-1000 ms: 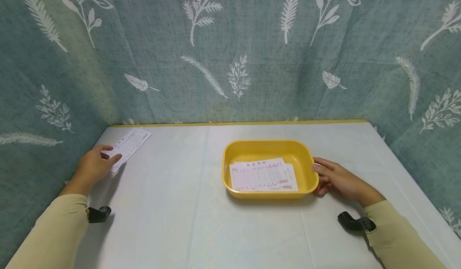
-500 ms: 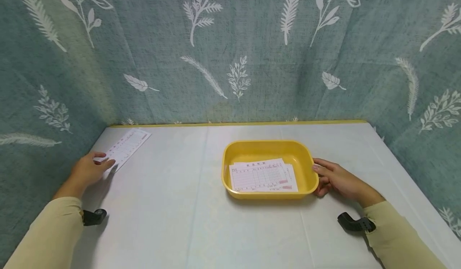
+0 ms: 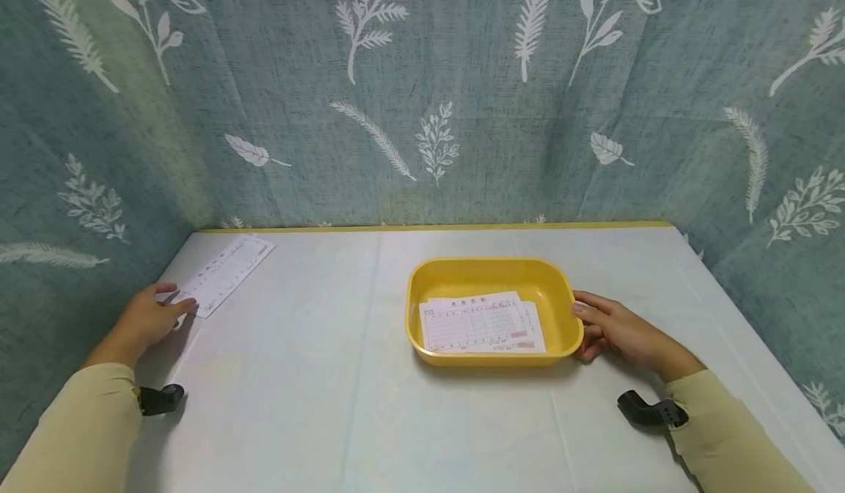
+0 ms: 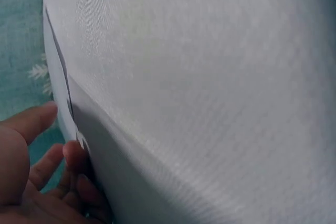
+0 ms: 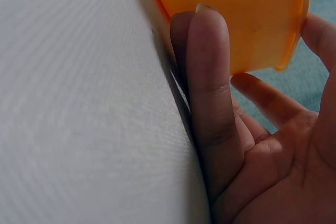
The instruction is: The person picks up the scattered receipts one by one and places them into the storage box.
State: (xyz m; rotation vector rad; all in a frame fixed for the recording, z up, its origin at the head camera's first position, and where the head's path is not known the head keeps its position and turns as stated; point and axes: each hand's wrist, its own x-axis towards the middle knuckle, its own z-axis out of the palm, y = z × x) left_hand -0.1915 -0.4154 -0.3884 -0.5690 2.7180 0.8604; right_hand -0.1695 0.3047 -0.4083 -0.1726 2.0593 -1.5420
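At the far left, white printed paper slips with pinkish-red lines lie slanted on the table. My left hand is at their near-left corner, thumb and forefinger spread apart beside it. The left wrist view shows the loose fingers close to a raised paper edge. Right of centre stands a yellow plastic tub holding several similar printed slips. My right hand rests against the tub's right end. In the right wrist view its fingers lie along the outer wall, with another digit at the rim.
A white sheet covers the table, with a yellow strip along its back edge. Teal leaf-patterned cloth walls the back and both sides. Black camera mounts sit on both wrists.
My left hand has drawn back to the left and slightly toward me, away from the slips, which stay in place. The right hand and tub have not moved.
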